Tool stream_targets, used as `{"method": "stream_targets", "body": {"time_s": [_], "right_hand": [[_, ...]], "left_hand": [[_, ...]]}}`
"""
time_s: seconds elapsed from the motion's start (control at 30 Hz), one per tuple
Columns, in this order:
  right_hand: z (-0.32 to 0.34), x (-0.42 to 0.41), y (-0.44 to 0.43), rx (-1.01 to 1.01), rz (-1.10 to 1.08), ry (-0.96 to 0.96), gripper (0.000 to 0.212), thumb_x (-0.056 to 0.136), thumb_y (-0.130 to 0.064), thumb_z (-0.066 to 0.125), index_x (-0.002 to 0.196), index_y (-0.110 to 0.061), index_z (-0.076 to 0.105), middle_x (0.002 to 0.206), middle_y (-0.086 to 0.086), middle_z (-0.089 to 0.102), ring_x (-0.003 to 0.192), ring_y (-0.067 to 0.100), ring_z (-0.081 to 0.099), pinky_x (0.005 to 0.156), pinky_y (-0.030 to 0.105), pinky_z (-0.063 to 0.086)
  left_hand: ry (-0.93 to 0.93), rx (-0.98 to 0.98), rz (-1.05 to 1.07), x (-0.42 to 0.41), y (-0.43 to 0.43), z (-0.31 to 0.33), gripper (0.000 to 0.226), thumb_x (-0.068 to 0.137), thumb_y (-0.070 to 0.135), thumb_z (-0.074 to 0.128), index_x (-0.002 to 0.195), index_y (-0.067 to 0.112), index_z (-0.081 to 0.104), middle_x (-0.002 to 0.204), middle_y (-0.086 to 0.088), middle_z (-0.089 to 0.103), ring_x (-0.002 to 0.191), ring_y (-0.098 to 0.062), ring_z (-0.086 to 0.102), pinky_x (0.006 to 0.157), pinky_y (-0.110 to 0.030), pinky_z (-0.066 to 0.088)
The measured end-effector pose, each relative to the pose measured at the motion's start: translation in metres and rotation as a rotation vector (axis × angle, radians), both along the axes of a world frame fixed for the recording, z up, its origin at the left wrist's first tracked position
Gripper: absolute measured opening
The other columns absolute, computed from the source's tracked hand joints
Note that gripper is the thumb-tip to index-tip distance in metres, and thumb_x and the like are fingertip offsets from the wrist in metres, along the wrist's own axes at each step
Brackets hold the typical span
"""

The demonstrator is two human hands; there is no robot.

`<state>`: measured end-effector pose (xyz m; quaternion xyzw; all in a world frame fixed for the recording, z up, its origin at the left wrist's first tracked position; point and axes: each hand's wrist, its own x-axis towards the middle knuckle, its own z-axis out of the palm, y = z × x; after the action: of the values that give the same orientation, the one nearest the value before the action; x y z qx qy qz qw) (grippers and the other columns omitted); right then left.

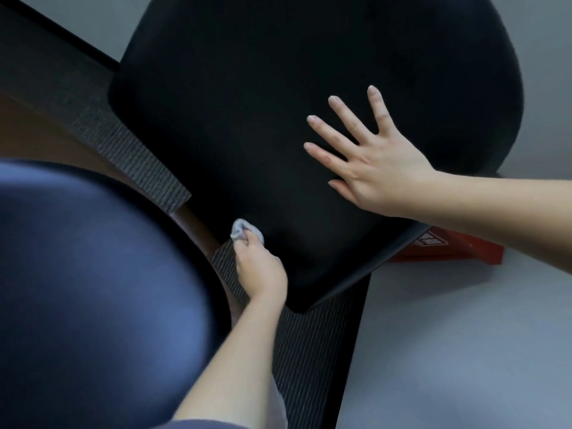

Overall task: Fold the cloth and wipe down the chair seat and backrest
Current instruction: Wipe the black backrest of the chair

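Observation:
A black padded chair seat [247,103] fills the upper middle of the head view. My left hand [258,267] is closed around a small bunched grey cloth [243,230] and presses it against the seat's near left edge. Only a little of the cloth shows above my fingers. My right hand [368,159] lies flat on the seat to the right, fingers spread, holding nothing. The ribbed dark grey backrest [306,351] runs from the left side down to the bottom middle, partly under my left forearm.
A blue rounded chair surface [93,289] fills the lower left, close to my left arm. A red box [448,252] lies on the pale floor [464,335] under the seat's right edge. A dark strip [46,57] crosses the upper left.

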<state>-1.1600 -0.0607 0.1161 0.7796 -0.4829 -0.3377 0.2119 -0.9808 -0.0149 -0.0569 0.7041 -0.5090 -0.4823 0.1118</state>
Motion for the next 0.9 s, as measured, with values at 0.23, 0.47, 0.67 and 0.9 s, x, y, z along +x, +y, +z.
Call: {"method": "stream_targets", "body": {"time_s": [0.23, 0.47, 0.67, 0.9], "right_hand": [[0.002, 0.006, 0.003, 0.001, -0.044, -0.101, 0.057, 0.095, -0.043, 0.042, 0.147, -0.018, 0.038, 0.158, 0.014, 0.021, 0.146, 0.042, 0.009, 0.111, 0.07, 0.004], [-0.007, 0.006, 0.033, 0.013, -0.021, -0.136, 0.055, 0.096, -0.038, 0.04, 0.146, -0.016, 0.04, 0.157, 0.015, 0.025, 0.146, 0.041, 0.015, 0.113, 0.067, 0.006], [-0.011, 0.005, 0.081, -0.014, -0.045, -0.165, 0.053, 0.096, -0.036, 0.036, 0.144, -0.016, 0.044, 0.155, 0.015, 0.029, 0.145, 0.039, 0.019, 0.115, 0.064, 0.005], [0.005, 0.002, 0.155, -0.009, -0.138, -0.227, 0.05, 0.092, -0.031, 0.045, 0.138, -0.013, 0.052, 0.153, 0.016, 0.035, 0.143, 0.037, 0.026, 0.115, 0.062, 0.013]], "left_hand": [[0.147, -0.13, -0.278, 0.005, 0.08, 0.048, 0.058, 0.089, -0.005, 0.053, 0.143, 0.014, 0.041, 0.121, -0.005, 0.051, 0.101, -0.025, 0.058, 0.075, -0.025, 0.04], [0.007, -0.413, -0.473, 0.008, 0.077, 0.015, 0.077, 0.068, -0.013, 0.071, 0.14, 0.005, 0.05, 0.105, -0.011, 0.056, 0.082, -0.026, 0.061, 0.06, -0.036, 0.052], [-0.021, -0.005, -0.274, 0.009, 0.077, 0.016, 0.045, 0.098, -0.004, 0.036, 0.142, 0.004, 0.038, 0.132, -0.018, 0.048, 0.116, -0.035, 0.051, 0.091, -0.037, 0.042], [-0.106, 0.1, -0.545, 0.036, 0.086, 0.055, 0.015, 0.091, -0.001, 0.049, 0.086, 0.013, 0.051, 0.095, -0.012, 0.057, 0.092, -0.028, 0.059, 0.076, -0.033, 0.047]]}}
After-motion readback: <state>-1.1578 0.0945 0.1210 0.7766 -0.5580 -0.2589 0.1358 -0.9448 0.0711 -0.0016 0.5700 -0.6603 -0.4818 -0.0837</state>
